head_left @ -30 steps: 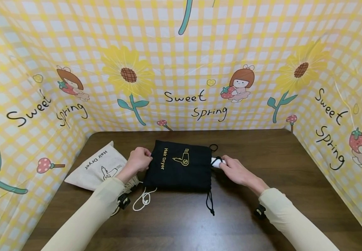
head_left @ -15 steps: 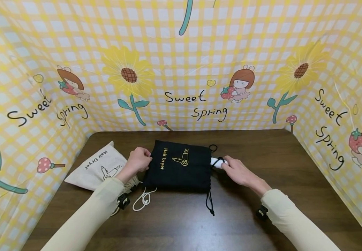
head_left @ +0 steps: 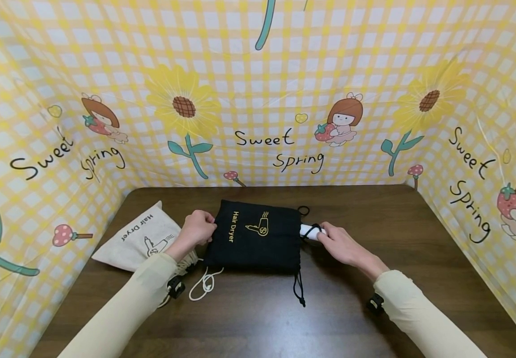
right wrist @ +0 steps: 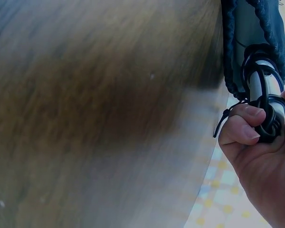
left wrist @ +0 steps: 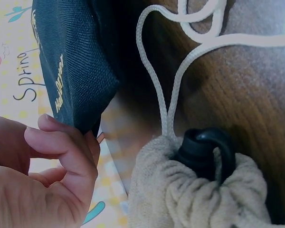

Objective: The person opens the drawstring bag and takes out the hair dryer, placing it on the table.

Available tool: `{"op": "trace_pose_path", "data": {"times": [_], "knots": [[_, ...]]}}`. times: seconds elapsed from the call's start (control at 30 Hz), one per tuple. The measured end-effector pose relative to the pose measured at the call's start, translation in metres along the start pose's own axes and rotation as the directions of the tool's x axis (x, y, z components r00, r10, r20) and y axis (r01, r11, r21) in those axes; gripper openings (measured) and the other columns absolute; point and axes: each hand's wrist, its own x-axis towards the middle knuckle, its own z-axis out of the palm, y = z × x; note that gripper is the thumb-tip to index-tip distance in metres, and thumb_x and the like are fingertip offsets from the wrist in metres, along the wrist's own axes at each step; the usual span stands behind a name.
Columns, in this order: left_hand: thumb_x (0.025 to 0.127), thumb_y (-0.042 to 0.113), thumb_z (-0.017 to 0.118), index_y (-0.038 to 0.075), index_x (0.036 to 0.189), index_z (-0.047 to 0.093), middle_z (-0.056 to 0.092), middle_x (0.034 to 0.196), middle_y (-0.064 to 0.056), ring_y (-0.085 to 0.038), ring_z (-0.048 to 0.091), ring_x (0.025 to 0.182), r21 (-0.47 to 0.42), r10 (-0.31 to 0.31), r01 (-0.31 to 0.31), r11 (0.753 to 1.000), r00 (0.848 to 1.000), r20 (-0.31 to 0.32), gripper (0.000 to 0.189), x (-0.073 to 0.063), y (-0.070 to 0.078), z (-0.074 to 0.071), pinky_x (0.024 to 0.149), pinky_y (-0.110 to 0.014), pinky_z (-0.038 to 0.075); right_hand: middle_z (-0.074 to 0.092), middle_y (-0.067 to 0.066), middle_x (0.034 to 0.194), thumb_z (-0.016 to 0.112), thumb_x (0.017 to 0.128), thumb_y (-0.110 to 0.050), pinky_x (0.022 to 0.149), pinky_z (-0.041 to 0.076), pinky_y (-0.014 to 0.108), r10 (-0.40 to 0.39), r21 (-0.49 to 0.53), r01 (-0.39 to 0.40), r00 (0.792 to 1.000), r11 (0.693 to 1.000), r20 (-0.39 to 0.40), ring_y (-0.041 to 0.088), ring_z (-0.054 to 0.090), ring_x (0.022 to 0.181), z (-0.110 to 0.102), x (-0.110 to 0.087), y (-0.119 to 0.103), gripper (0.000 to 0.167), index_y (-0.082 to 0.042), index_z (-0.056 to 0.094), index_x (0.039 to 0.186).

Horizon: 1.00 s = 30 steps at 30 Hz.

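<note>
The black bag (head_left: 258,253) lies flat on the brown tabletop (head_left: 258,323), with a yellow hair dryer picture and the words "Hair Dryer" on it. The left hand (head_left: 197,226) is at the left edge of the black bag, its fingers bent in, and it pinches a bit of the cloth there. The right hand (head_left: 340,243) is at the other end of the black bag, by its mouth. Its fingers are curled round a white handle (head_left: 309,231) that pokes out of the black bag — the rest is hidden inside. A black cord (right wrist: 259,49) is looped around the handle. Black strings (head_left: 300,288) hang from the near corner of the black bag's mouth. To the left of the black bag is a cream bag (head_left: 134,238) with a hair dryer picture too, partly behind the left arm. Its mouth is bunched up with a black stopper (left wrist: 197,147), and its white string (head_left: 203,286) curls just by the black bag's near left corner. Behind the black bag stands a yellow checked cloth (head_left: 258,89) — it has sunflowers on it.
</note>
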Motion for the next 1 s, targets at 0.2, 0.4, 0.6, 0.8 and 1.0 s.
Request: {"op": "trace_pose_path", "data": {"times": [0.2,0.4,0.6,0.8,1.0], "knots": [[0.101,0.005,0.061,-0.004,0.103,0.068,0.063,0.061,-0.01,-0.017,0.061,0.051,-0.003,-0.016,0.016,1.0,1.0,0.002,0.011,-0.0006,0.0015,0.0006,0.045,-0.026,0.045,0.049,0.003,0.077,0.048,0.105,-0.016,0.06,0.039,0.032,0.015,0.002,-0.015,1.0,1.0,-0.004,0.017,0.045,0.064,-0.0007,-0.0008,0.0006,0.017,-0.003,0.058,0.11],[0.101,0.005,0.061,-0.004,0.102,0.067,0.062,0.061,-0.01,-0.017,0.061,0.051,-0.005,-0.019,0.019,1.0,1.0,0.006,0.01,-0.0009,0.0024,0.0003,0.046,-0.026,0.045,0.049,0.003,0.076,0.048,0.105,-0.016,0.06,0.039,0.032,0.018,-0.003,-0.018,1.0,1.0,-0.009,0.017,0.045,0.063,-0.0018,-0.0014,0.0016,0.017,-0.003,0.058,0.11],[0.101,0.004,0.061,-0.004,0.099,0.067,0.062,0.061,-0.01,-0.017,0.06,0.051,-0.004,-0.008,0.008,1.0,1.0,0.004,0.01,-0.0006,0.001,0.0,0.046,-0.026,0.047,0.049,0.003,0.076,0.048,0.105,-0.015,0.059,0.039,0.032,0.024,0.003,-0.024,1.0,1.0,-0.01,0.017,0.044,0.062,-0.0028,-0.0028,0.0019,0.017,-0.003,0.058,0.11],[0.101,0.004,0.06,-0.004,0.102,0.067,0.062,0.062,-0.011,-0.018,0.061,0.052,-0.01,-0.003,0.003,1.0,1.0,-0.001,0.011,-0.0009,0.0014,-0.0012,0.047,-0.027,0.048,0.049,0.003,0.076,0.047,0.106,-0.015,0.06,0.04,0.033,0.021,0.006,-0.021,1.0,1.0,-0.017,0.018,0.045,0.063,-0.004,-0.0031,0.0018,0.018,-0.002,0.058,0.112],[0.102,0.004,0.06,-0.004,0.103,0.068,0.063,0.062,-0.01,-0.018,0.061,0.052,-0.001,-0.006,0.006,1.0,1.0,0.003,0.011,-0.0015,0.0013,-0.0014,0.047,-0.027,0.047,0.049,0.003,0.075,0.047,0.105,-0.015,0.06,0.04,0.032,0.026,-0.002,-0.026,0.999,1.0,-0.021,0.018,0.045,0.062,-0.005,-0.0055,0.0038,0.02,-0.001,0.059,0.113]]}}
